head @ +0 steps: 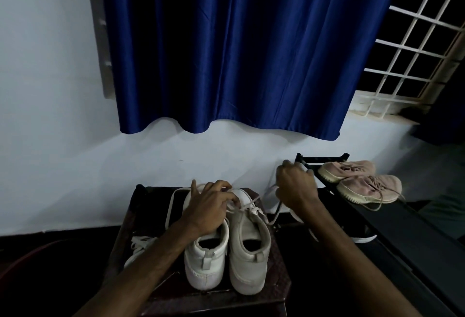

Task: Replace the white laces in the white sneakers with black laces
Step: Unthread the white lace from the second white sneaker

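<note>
Two white sneakers stand side by side, heels toward me, on a small dark table (276, 289): the left sneaker (205, 263) and the right sneaker (249, 248). My left hand (210, 207) rests on the left sneaker's tongue, its fingertips pinching the white lace (247, 206) at the right sneaker's eyelets. My right hand (295, 185) is raised to the right of the shoes, fingers curled round the far end of that white lace, which is drawn out taut. A loose white lace (141, 242) lies at the table's left edge. No black lace is plainly visible.
A black shoe rack (392, 228) runs along the right, with a pair of pink sneakers (362, 180) on top and a black shoe (362, 235) lower down. A blue curtain (239, 52) hangs on the white wall behind. A barred window (415, 47) is at right.
</note>
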`<state>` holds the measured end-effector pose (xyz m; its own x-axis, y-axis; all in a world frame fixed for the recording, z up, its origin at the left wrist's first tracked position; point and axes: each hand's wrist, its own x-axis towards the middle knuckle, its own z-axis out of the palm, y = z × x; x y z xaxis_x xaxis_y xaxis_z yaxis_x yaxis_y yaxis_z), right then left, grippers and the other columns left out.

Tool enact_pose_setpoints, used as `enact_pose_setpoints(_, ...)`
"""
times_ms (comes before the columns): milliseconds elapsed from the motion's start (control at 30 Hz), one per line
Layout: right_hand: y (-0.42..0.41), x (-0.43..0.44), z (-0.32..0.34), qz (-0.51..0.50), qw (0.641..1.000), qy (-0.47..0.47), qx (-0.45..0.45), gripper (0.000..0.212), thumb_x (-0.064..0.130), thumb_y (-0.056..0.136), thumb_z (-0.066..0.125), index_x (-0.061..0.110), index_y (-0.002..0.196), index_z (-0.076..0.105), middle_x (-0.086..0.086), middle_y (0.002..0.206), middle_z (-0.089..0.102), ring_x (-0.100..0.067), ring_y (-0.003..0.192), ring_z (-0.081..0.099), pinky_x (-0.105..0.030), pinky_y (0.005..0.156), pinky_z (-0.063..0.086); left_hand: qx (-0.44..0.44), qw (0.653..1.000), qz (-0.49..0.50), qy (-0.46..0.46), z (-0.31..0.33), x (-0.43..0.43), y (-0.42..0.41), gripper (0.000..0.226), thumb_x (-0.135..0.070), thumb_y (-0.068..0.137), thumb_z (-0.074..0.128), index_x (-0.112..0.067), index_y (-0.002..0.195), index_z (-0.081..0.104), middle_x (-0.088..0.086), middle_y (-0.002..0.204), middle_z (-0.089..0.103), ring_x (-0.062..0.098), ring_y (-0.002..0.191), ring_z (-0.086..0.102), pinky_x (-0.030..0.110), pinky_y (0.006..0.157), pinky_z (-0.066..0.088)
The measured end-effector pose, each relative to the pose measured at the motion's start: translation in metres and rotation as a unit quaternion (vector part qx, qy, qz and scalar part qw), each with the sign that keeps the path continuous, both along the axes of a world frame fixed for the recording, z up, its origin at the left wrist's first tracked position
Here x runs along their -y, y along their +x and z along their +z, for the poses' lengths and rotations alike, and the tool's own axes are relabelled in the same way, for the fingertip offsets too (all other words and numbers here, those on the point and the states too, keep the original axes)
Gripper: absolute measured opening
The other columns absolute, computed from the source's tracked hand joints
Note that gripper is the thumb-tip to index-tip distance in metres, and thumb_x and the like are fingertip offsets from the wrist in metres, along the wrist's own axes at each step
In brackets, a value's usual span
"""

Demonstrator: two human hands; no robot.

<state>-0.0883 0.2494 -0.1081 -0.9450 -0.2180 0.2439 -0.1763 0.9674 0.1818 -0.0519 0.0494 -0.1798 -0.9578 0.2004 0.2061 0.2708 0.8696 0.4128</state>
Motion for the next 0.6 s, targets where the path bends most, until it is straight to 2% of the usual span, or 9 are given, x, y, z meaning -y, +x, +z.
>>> enact_pose_setpoints(67, -0.001, -0.005, -0.001, 0.004, 0.999, -0.039, 0.001, 0.023, 0.01, 0.082, 0.06, 0.009, 0.104, 0.06, -0.007, 0.109, 0.054, -0.026, 0.105, 0.055, -0.042, 0.082, 0.049, 0.002, 1.0, 0.001, 0.001, 0.0, 0.0, 0.0, 0.043, -0.01, 0.094, 0.038, -0.042, 0.104, 0.065, -0.019, 0.136, 0.041, 0.004, 0.129, 0.038, 0.058, 0.116, 0.005)
enact_pose_setpoints(133, -0.001, -0.001, -0.007, 0.081, 0.99, -0.106, 0.044, 0.012, 0.011, 0.084, 0.063, 0.011, 0.096, 0.064, -0.005, 0.102, 0.054, -0.024, 0.096, 0.058, -0.039, 0.079, 0.053, 0.0, 1.0, 0.005, 0.004, -0.001, -0.001, -0.001, 0.042, -0.011, 0.094, 0.038, -0.042, 0.105, 0.065, -0.019, 0.136, 0.041, 0.004, 0.128, 0.039, 0.057, 0.116, 0.005)
enact_pose_setpoints(200, 0.001, 0.009, -0.01, 0.17, 0.965, -0.16, 0.123, 0.009, 0.016, 0.084, 0.069, 0.015, 0.093, 0.07, -0.004, 0.096, 0.056, -0.02, 0.087, 0.058, -0.035, 0.081, 0.051, -0.001, 1.0, 0.006, 0.0, -0.002, -0.001, -0.002, 0.042, -0.011, 0.095, 0.038, -0.042, 0.108, 0.064, -0.019, 0.137, 0.041, 0.005, 0.129, 0.039, 0.057, 0.116, 0.005)
enact_pose_setpoints(267, 0.002, 0.021, -0.014, 0.211, 0.948, -0.135, 0.195, 0.014, 0.018, 0.083, 0.071, 0.019, 0.096, 0.074, -0.003, 0.095, 0.057, -0.018, 0.087, 0.058, -0.027, 0.081, 0.047, 0.004, 1.0, 0.006, -0.004, -0.002, -0.001, -0.003, 0.045, -0.01, 0.095, 0.037, -0.04, 0.115, 0.063, -0.017, 0.139, 0.041, 0.006, 0.13, 0.038, 0.058, 0.116, 0.005)
enact_pose_setpoints(367, 0.003, 0.034, -0.019, 0.2, 0.947, -0.095, 0.234, 0.024, 0.011, 0.082, 0.064, 0.017, 0.103, 0.074, -0.006, 0.105, 0.067, -0.02, 0.098, 0.062, -0.022, 0.083, 0.043, 0.006, 1.0, 0.008, -0.014, -0.002, -0.001, -0.002, 0.046, -0.009, 0.094, 0.036, -0.036, 0.123, 0.06, -0.016, 0.14, 0.04, 0.008, 0.13, 0.038, 0.058, 0.117, 0.004)
enact_pose_setpoints(433, 0.003, 0.036, -0.019, 0.181, 0.945, -0.101, 0.253, 0.026, 0.008, 0.08, 0.063, 0.016, 0.102, 0.075, -0.005, 0.104, 0.071, -0.02, 0.1, 0.063, -0.024, 0.085, 0.046, 0.005, 1.0, 0.007, -0.013, -0.001, -0.001, -0.001, 0.047, -0.008, 0.094, 0.036, -0.036, 0.125, 0.059, -0.016, 0.14, 0.04, 0.008, 0.13, 0.038, 0.057, 0.117, 0.005)
enact_pose_setpoints(533, 0.003, 0.033, -0.016, 0.169, 0.956, -0.096, 0.218, 0.021, 0.012, 0.079, 0.063, 0.02, 0.095, 0.074, -0.003, 0.101, 0.067, -0.022, 0.097, 0.063, -0.032, 0.08, 0.05, 0.006, 1.0, 0.001, -0.005, -0.001, -0.001, 0.0, 0.047, -0.008, 0.095, 0.037, -0.037, 0.122, 0.061, -0.016, 0.139, 0.041, 0.008, 0.131, 0.038, 0.058, 0.116, 0.004)
enact_pose_setpoints(600, 0.002, 0.024, -0.01, 0.143, 0.981, -0.034, 0.128, 0.016, 0.019, 0.084, 0.059, 0.017, 0.097, 0.069, -0.004, 0.105, 0.061, -0.024, 0.1, 0.061, -0.038, 0.084, 0.048, 0.001, 1.0, 0.0, 0.001, -0.001, 0.0, -0.001, 0.044, -0.009, 0.094, 0.038, -0.039, 0.115, 0.063, -0.017, 0.137, 0.042, 0.007, 0.129, 0.038, 0.057, 0.117, 0.003)
